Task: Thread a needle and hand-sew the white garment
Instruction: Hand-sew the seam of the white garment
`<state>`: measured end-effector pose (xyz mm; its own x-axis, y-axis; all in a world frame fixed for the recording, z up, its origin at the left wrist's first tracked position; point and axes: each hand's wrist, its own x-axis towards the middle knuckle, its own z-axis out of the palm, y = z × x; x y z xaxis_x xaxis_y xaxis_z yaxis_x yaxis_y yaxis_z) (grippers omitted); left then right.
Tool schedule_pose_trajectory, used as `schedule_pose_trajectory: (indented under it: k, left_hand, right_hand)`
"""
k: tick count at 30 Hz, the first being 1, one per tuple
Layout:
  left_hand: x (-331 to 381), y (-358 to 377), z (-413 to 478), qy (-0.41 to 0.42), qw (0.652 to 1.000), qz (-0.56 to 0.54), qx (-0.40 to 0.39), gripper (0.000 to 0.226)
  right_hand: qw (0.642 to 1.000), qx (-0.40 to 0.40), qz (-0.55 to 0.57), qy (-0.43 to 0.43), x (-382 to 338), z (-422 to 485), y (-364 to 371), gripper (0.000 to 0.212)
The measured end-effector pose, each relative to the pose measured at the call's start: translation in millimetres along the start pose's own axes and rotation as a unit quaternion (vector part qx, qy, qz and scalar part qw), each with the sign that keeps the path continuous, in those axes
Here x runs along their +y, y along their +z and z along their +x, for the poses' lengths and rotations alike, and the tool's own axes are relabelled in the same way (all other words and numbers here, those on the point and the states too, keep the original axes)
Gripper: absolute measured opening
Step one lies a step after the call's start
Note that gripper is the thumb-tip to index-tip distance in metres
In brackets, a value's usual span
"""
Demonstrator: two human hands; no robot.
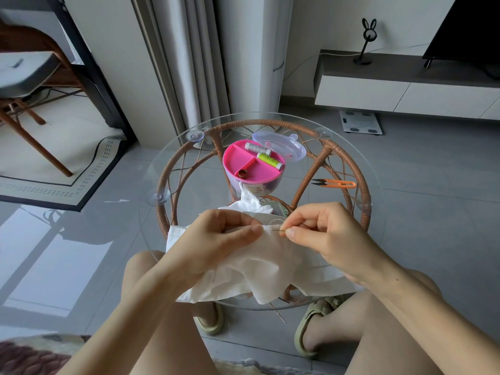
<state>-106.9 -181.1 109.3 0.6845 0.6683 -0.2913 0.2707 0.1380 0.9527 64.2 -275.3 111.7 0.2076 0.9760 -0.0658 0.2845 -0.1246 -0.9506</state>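
Bare forearms (405, 301) are reaching in from the near side. The right grip (322, 231) is pinching the needle (277, 230), whose tip is entering a fold of the white garment (270, 262) that the left grip (224, 234) is clamping. A faint thread (276, 220) is looping above, so threading looks done and stitching is underway; how much seam remains is unclear. The garment is draping over the tabletop's (151, 185) near edge, touching both grips.

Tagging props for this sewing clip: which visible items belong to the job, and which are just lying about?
Job: white garment, needle, left hand, right hand, pink sewing box, grey thread spool, green thread spool, orange thread snips.
Lying about: bathroom scale, rabbit-ear stand, wooden chair.
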Motion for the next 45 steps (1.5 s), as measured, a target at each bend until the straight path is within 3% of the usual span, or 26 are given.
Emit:
schedule_pose_trajectory:
  k: [3,13,18,22,24,29,31,34,39,42,45]
  left_hand:
    - [0.8,-0.7,-0.8,-0.005,0.999,-0.041,-0.022,0.023]
    - [2.2,-2.5,-0.2,-0.011,0.991,-0.122,-0.060,0.013]
    - [3.6,2.7,-1.0,-0.006,0.988,-0.140,-0.058,0.010]
    - [3.0,1.1,-2.4,-0.001,0.989,-0.148,-0.032,0.010]
    - [2.4,0.5,-2.9,-0.001,0.990,-0.135,-0.030,0.009]
    - [3.3,8.7,0.5,0.014,0.996,-0.091,-0.021,0.010]
    - [3.2,9.6,1.5,0.014,0.996,-0.090,-0.005,0.009]
    - [1.2,8.1,1.8,0.021,0.997,-0.074,0.009,0.008]
    - [3.2,12.7,-0.7,0.024,0.999,-0.031,0.006,0.020]
    - [3.9,13.0,-1.6,0.030,0.998,0.052,0.032,0.025]
    - [-0.8,13.1,2.9,0.063,0.971,0.200,0.115,0.012]
  right_hand:
    - [0.998,-0.007,0.051,0.023,-0.9,1.5,0.3,0.020]
    - [0.985,-0.018,0.159,0.063,4.0,4.3,2.8,0.020]
    - [0.984,-0.044,0.171,0.024,6.5,3.2,12.8,0.012]
    - [0.995,-0.041,0.091,-0.002,16.7,2.1,5.1,0.003]
    - [0.999,-0.015,0.042,-0.024,22.0,0.5,1.2,0.012]
    - [0.996,-0.005,0.072,-0.045,11.0,1.8,12.9,0.010]
    - [0.996,0.036,0.007,-0.087,11.3,-0.4,14.8,0.003]
    - [0.943,0.142,-0.215,-0.209,14.2,-5.7,12.0,0.022]
    - [0.881,0.164,-0.303,-0.325,11.9,1.8,17.5,0.020]
    - [0.898,0.140,-0.256,-0.328,11.6,2.7,20.7,0.021]
    - [0.951,0.070,-0.045,-0.297,-2.9,-6.3,19.5,0.011]
